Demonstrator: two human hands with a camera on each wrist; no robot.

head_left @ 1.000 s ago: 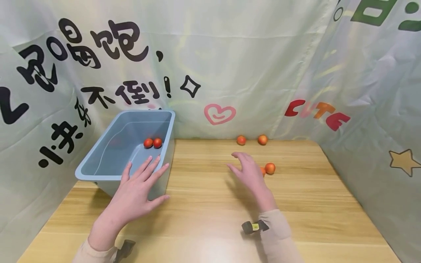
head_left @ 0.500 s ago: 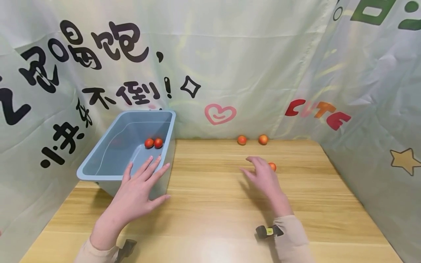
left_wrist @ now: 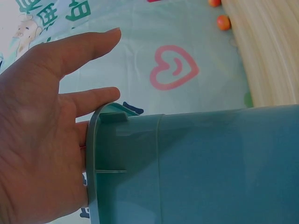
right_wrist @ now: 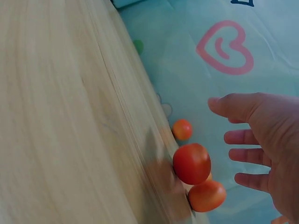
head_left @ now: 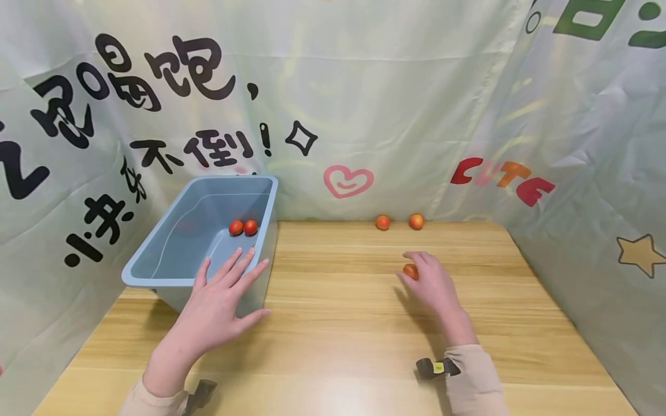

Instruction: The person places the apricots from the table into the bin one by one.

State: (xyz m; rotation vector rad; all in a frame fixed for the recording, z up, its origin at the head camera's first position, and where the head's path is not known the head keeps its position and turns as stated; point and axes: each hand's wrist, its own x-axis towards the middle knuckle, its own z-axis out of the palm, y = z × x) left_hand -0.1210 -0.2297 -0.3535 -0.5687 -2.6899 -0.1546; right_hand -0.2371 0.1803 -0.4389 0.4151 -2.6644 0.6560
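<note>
My left hand (head_left: 213,309), fingers spread, lies over the near right corner of a blue plastic bin (head_left: 134,270). In the left wrist view, its fingers reach past the bin's rim (left_wrist: 92,172). Two red tomatoes (head_left: 236,227) lie inside the bin. My right hand (head_left: 434,289) hovers low over the table with a tomato (head_left: 410,271) showing in the gap between thumb and index finger. From the right wrist view, the fingers are extended and look apart from the nearer tomatoes (right_wrist: 192,163) (right_wrist: 207,196). Another tomato there is mostly hidden behind these two.
Two more tomatoes (head_left: 383,222) (head_left: 416,221) sit at the table's back edge, close to the printed curtain (head_left: 406,115). The wooden table (head_left: 333,323) extends between bin and right hand. Each sleeve carries a small dark wrist device (head_left: 426,368).
My right hand has moved rightward over the nearer tomatoes; one now shows between its thumb and index finger, while the other has become hidden behind the hand. My left hand stays at the bin.
</note>
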